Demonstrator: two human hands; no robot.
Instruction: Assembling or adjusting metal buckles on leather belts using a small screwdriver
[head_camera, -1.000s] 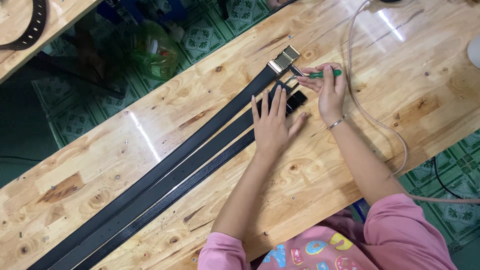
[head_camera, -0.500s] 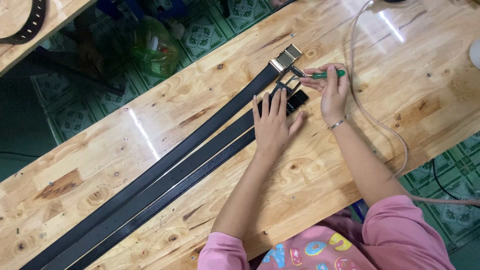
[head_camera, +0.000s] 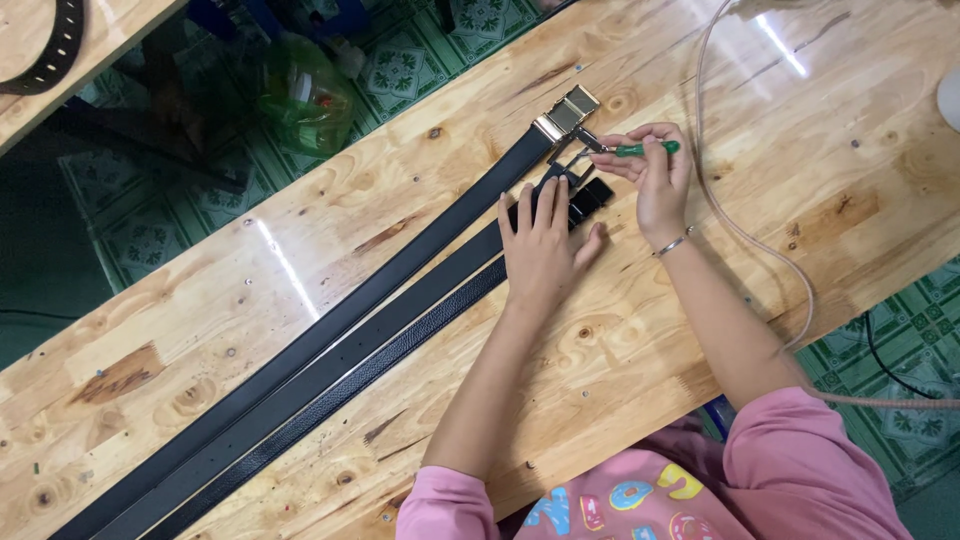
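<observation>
Now we see left hand flat, fingers spread, grip open, pressing ends of two black belts onto wooden desk. Right hand closed around green-handled screwdriver, tip at belt end just below gold buckle of third belt. All three belts lie side by side, diagonal across desk. Thin hose curves past right wrist.

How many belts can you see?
4: three black belts lie side by side on the wooden table, under the left hand; another belt lies on the top-left table.
</observation>
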